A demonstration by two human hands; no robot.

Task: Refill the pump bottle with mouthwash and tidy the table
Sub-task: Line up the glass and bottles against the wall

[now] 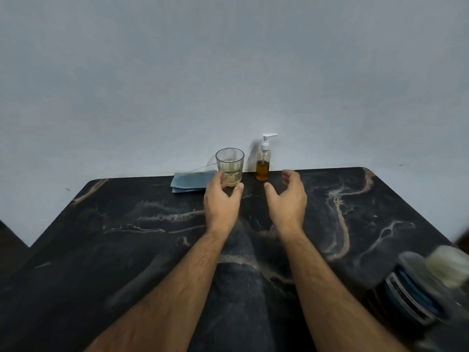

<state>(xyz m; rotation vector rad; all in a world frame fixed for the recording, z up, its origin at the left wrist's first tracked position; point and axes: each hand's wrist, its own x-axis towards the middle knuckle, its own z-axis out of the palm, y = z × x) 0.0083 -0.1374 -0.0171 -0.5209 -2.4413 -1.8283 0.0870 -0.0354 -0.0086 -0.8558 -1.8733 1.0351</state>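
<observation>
A clear pump bottle (263, 161) with a white pump head stands upright at the table's far edge, amber liquid filling its lower part. Left of it stands a drinking glass (230, 165) holding a little pale liquid. My left hand (221, 201) wraps around the glass's base, thumb on the right side and fingers on the left. My right hand (288, 199) hovers just in front of and to the right of the pump bottle, fingers curved and apart, holding nothing.
A folded blue cloth (190, 182) lies left of the glass by the wall. The dark marble-patterned table (127, 237) reaches the pale wall. At the right edge sits a blurred bottle (429, 283) with a blue label.
</observation>
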